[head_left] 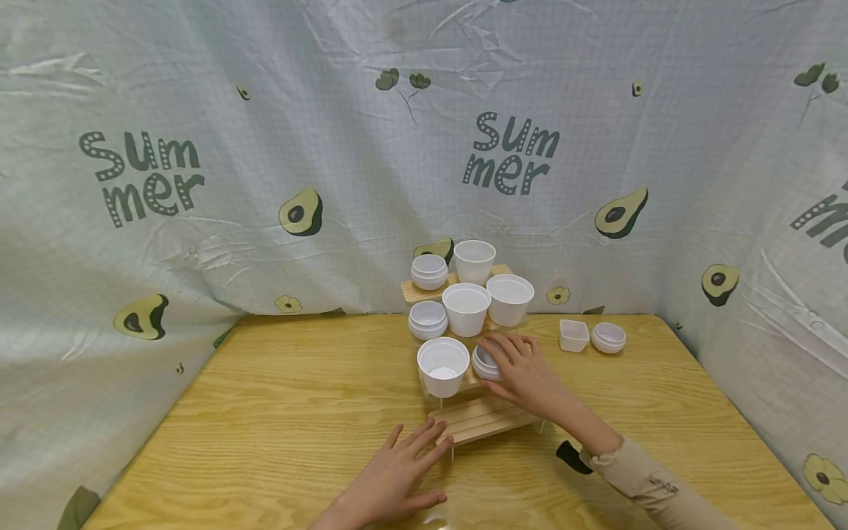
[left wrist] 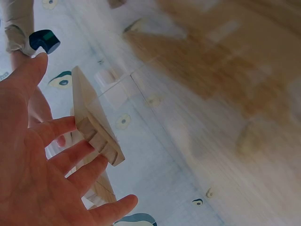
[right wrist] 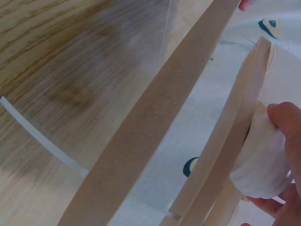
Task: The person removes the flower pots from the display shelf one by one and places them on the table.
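A stepped wooden stand (head_left: 486,421) with several tiers stands on the table. On its second tier from the front, my right hand (head_left: 526,374) holds a small white round jar (head_left: 486,363), thumb and fingers around its sides; the right wrist view shows the jar (right wrist: 261,160) between them too. Left of it on that tier is a taller white cup (head_left: 443,368). My left hand (head_left: 397,475) is spread, its fingertips touching the left end of the bare lowest plank (left wrist: 99,141). Higher tiers carry more white cups (head_left: 466,309) and round jars (head_left: 428,320).
To the right of the stand, a small square white cup (head_left: 573,336) and another round jar (head_left: 609,338) stand on the wooden table (head_left: 285,412). A patterned cloth (head_left: 371,184) hangs behind the table and along its sides. Clear supports hold the planks.
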The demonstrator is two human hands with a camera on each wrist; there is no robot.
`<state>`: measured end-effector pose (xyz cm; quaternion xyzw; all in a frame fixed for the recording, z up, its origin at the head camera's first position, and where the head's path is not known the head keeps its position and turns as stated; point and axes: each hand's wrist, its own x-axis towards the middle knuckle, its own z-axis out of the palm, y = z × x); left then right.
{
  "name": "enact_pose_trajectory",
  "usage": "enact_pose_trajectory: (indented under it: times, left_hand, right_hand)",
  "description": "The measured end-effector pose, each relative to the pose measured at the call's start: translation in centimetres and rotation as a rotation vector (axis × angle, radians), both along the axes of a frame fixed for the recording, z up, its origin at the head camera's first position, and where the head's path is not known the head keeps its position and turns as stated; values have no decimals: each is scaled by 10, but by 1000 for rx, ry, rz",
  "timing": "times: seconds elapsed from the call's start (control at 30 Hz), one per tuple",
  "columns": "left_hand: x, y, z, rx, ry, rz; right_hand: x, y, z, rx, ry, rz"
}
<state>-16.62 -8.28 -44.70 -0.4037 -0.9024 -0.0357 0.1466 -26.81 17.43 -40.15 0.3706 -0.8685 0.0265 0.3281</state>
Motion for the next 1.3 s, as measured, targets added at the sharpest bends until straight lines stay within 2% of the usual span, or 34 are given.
enact_pose_trajectory:
  times: [0.23,0.47,0.9,1.3]
  left_hand:
    - [0,0,1,3,13,0]
    - [1,-1,3,3,-25,0]
    - [1,-1,3,-9,-25,12]
    - [0,0,3,-6,-33,1]
  right_hand:
    - [1,0,1,1,-2,6]
    - [0,0,1,-8,26,33]
    - [4,9,-2,-53,57,70]
    - [14,23,-3,-55,37,48]
